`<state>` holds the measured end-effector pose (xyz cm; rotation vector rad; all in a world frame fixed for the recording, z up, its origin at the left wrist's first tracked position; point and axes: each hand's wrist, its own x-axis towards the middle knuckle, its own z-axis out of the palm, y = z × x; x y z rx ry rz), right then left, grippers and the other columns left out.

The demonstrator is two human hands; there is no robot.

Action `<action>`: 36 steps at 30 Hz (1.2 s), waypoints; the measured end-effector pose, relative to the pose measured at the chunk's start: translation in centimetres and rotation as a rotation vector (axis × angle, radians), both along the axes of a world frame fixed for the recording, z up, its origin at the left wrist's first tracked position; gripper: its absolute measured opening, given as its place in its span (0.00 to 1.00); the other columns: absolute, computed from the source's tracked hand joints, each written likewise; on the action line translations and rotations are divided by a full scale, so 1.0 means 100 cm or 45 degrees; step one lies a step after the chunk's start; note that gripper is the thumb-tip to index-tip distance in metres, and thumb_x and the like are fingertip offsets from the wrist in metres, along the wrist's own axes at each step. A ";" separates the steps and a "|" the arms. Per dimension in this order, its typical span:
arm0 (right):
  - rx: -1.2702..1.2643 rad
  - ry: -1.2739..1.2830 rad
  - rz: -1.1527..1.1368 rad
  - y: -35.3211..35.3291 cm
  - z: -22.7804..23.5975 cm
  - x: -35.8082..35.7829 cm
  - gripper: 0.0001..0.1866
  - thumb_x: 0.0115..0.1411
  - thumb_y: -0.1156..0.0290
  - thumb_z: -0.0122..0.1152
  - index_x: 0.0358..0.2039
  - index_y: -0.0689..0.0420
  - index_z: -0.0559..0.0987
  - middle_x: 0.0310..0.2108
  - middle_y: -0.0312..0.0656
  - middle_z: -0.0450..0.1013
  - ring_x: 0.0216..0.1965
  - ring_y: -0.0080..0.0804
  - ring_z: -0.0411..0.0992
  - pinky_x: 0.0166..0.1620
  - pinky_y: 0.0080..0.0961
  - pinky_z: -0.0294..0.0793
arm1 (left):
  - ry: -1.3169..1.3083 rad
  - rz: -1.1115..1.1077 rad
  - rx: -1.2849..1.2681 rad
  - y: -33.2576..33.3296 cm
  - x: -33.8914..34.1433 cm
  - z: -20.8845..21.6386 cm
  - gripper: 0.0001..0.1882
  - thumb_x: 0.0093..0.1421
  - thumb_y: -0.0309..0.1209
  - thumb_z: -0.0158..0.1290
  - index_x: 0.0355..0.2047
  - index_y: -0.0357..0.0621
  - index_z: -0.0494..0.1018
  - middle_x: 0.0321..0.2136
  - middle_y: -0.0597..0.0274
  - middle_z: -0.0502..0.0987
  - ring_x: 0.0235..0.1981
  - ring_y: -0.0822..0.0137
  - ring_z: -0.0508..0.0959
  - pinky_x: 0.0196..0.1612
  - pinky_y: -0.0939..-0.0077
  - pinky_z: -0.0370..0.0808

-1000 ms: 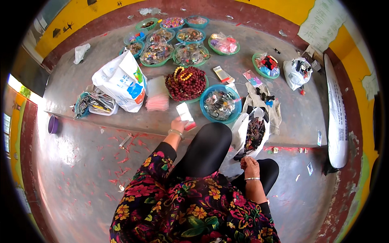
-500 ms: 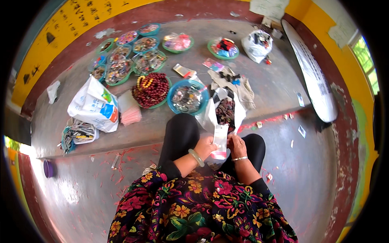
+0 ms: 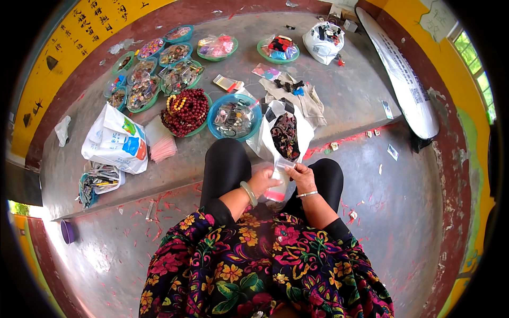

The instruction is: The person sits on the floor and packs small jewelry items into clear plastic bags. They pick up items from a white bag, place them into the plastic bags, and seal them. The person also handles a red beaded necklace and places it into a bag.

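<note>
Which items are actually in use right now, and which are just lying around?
In use:
left hand and right hand, together holding the small clear packet
open white bag just beyond the hands

Lying about:
bowl of red beads
blue bowl
printed white sack
pink packet stack

We see a small clear plastic packet with a pink bottom edge, upright at frame centre, pinched between both hands.

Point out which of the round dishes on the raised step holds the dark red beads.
The dish of dark red beads sits just left of the blue bowl. It alone is heaped with strings of round beads; the other dishes hold mixed small trinkets or packets.
</note>
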<state>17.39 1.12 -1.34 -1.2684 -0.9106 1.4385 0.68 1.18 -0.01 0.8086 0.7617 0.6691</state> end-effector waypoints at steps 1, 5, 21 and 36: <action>-0.002 -0.013 0.015 0.000 0.000 0.000 0.06 0.46 0.71 0.62 0.24 0.59 0.77 0.18 0.29 0.68 0.18 0.14 0.61 0.24 0.13 0.60 | -0.029 -0.007 -0.043 0.001 0.000 -0.004 0.10 0.50 0.25 0.51 0.35 0.36 0.70 0.30 0.63 0.74 0.30 0.75 0.73 0.35 0.82 0.68; -0.016 -0.025 0.031 -0.001 0.004 -0.002 0.07 0.46 0.70 0.62 0.21 0.59 0.76 0.16 0.27 0.66 0.18 0.13 0.59 0.22 0.12 0.58 | -0.156 -0.044 -0.211 0.002 -0.001 -0.012 0.10 0.53 0.26 0.49 0.35 0.34 0.70 0.32 0.62 0.74 0.33 0.73 0.73 0.39 0.80 0.68; 0.500 -0.508 -0.218 0.002 0.001 -0.002 0.06 0.42 0.80 0.62 0.24 0.58 0.77 0.23 0.32 0.68 0.21 0.15 0.63 0.24 0.12 0.63 | 0.389 0.024 0.233 0.003 -0.002 -0.048 0.08 0.50 0.30 0.50 0.22 0.37 0.72 0.17 0.68 0.71 0.19 0.78 0.67 0.24 0.80 0.64; 0.800 -0.772 -0.217 -0.005 0.020 -0.012 0.06 0.44 0.79 0.60 0.26 0.59 0.74 0.22 0.35 0.69 0.20 0.22 0.65 0.25 0.16 0.66 | -0.037 0.057 -0.284 0.003 -0.005 -0.014 0.08 0.52 0.24 0.48 0.32 0.33 0.70 0.28 0.58 0.75 0.28 0.69 0.75 0.33 0.76 0.72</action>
